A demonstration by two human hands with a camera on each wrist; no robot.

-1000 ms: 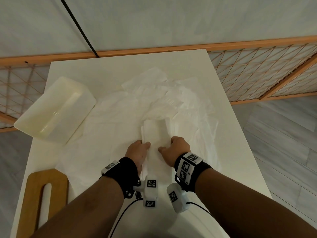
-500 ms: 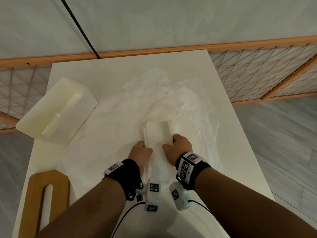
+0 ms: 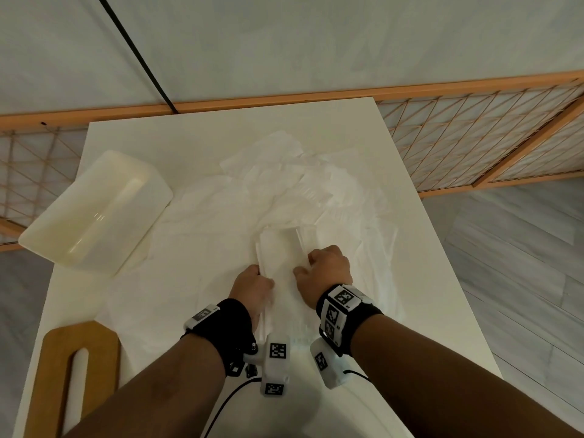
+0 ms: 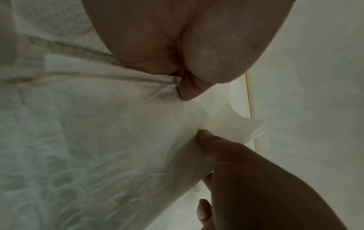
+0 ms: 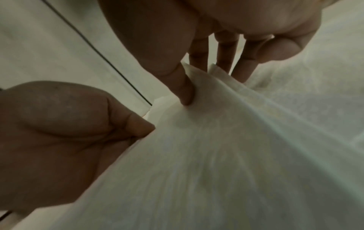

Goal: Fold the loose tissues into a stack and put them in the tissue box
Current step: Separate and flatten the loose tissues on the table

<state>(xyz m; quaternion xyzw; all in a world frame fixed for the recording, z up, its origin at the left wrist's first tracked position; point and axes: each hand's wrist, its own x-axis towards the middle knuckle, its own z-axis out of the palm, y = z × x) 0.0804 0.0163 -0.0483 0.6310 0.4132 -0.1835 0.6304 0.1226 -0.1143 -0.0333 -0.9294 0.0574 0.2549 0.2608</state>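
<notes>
A narrow folded stack of white tissues [image 3: 282, 251] lies on a heap of loose tissues [image 3: 316, 197] in the middle of the white table [image 3: 196, 143]. My left hand [image 3: 262, 278] grips the stack's left edge with curled fingers. My right hand [image 3: 304, 267] pinches its right edge, thumb on top. In the right wrist view the thumb [image 5: 184, 87] presses the stack [image 5: 216, 155] and the fingers curl behind it. In the left wrist view the stack [image 4: 118, 124] sits between both hands. The cream tissue box [image 3: 94, 213] lies open at the left table edge.
A wooden lid [image 3: 79, 371] with a long slot lies at the near left corner. Loose tissues spread from the box to the right table edge. A wooden lattice rail [image 3: 474, 147] runs behind and to the right of the table. A black cable [image 3: 139, 55] crosses the wall.
Both hands have slid a little further forward along the stack's sides and press it narrower. The box, lid and loose tissues have stayed put.
</notes>
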